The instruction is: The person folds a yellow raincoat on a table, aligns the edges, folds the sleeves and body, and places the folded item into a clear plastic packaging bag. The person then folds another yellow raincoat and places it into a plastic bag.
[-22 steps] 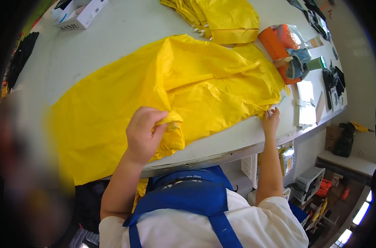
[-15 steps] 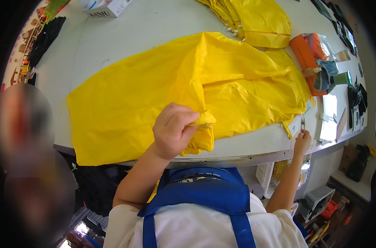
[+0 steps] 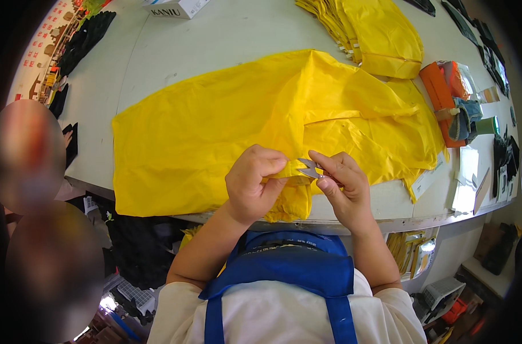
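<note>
A large yellow garment (image 3: 203,132) of smooth, coated-looking fabric lies spread and wrinkled on the white table. My left hand (image 3: 252,182) is closed on its near edge, pinching a raised strip of the cloth between thumb and fingers. Small metal thread snips (image 3: 311,168) sit in my right hand (image 3: 348,188), held by thumb and fingers. Their blades point left, parted, right by the pinched strip. Whether they touch the fabric or a thread there, I cannot tell.
Folded yellow pieces (image 3: 381,40) are stacked at the far side. An orange box (image 3: 438,94) with a denim item and green roll stands at right, near papers (image 3: 466,178). A white box (image 3: 178,7) is at far left. Black items line the left edge, beside a blurred person.
My right hand has come from the table's right side to my left hand, bringing the snips to the pinched cloth. My left hand keeps its hold. The view has shifted slightly.
</note>
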